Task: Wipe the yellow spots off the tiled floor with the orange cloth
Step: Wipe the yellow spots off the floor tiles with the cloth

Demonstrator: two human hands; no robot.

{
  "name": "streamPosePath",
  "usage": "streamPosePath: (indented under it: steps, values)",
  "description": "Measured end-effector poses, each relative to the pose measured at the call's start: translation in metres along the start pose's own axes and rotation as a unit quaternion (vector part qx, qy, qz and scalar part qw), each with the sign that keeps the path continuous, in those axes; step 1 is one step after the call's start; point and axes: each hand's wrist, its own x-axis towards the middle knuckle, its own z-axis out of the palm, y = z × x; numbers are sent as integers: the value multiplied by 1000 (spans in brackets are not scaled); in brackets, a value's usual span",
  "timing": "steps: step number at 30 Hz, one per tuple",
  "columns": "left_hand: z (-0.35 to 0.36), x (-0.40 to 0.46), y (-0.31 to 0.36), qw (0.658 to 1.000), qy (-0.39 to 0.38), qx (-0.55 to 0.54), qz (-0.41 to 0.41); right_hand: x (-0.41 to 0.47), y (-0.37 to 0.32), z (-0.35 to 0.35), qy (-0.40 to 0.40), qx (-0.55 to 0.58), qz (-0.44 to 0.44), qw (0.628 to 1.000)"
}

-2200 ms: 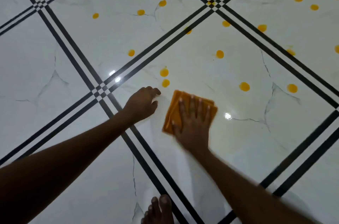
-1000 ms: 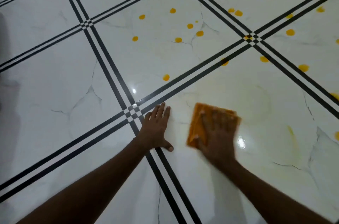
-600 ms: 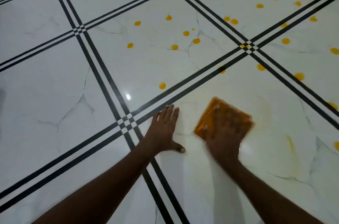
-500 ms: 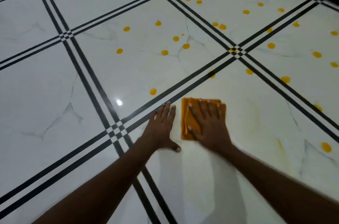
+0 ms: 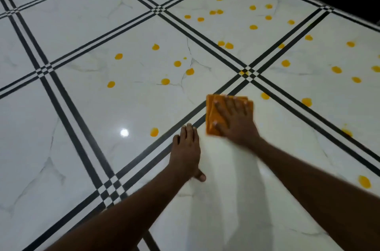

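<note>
**Cloth pushed up to the tile border, spots waiting beyond**

Nearest, the left hand (image 5: 186,153) lies flat on the tiled floor (image 5: 82,164), fingers straight and holding nothing; it looks placed as a prop for the person's weight. Just beyond it, the right hand (image 5: 234,121) presses the folded orange cloth (image 5: 213,115) with spread, straight fingers, palm down rather than clutching, likely to bear evenly on the tile. The cloth's far edge touches the black border stripes (image 5: 185,115). One yellow spot (image 5: 154,132) sits left of the stripes; many yellow spots (image 5: 253,27) remain farther out.
</note>
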Motion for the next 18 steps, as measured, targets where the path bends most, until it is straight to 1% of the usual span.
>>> streamPosePath:
  steps: [2, 3, 4, 5, 6, 7, 8, 10, 11, 13, 14, 16, 18]
  values:
    - [-4, 0, 3, 1000, -12, 3, -14, 18, 29, -12, -21, 14, 105, 994]
    - [-6, -1, 3, 1000, -18, 8, -20, 11, 33, -14, -33, 16, 117, 992]
    - [-10, -1, 3, 999, -19, 14, -21, -5, 33, -17, -46, 5, 109, 993]
    - [-15, -3, 5, 999, -23, 23, -20, -24, 33, -19, -77, -16, 82, 994]
    - [-19, -5, 8, 999, -35, 35, -17, -43, 35, -24, -129, -38, 40, 990]
    - [-27, -8, 12, 997, -53, 47, -17, -58, 40, -34, -196, -54, 5, 979]
    - [-29, -10, 12, 996, -59, 63, -17, -64, 42, -41, -243, -63, -17, 968]
    - [-35, -11, 13, 994, -64, 83, -16, -57, 51, -57, -293, -57, -38, 954]
    - [-37, -7, 15, 994, -67, 88, -16, -52, 57, -63, -299, -52, -55, 951]
    - [-34, -4, 17, 993, -68, 96, -21, -57, 61, -59, -263, -49, -106, 958]
    - [-32, -1, 19, 993, -71, 93, -28, -58, 64, -49, -223, -40, -125, 966]
    - [-28, 3, 17, 993, -73, 82, -39, -40, 58, -30, -166, -24, -125, 978]
    - [-22, 6, 17, 994, -74, 60, -44, -2, 53, -20, -101, -2, -122, 987]
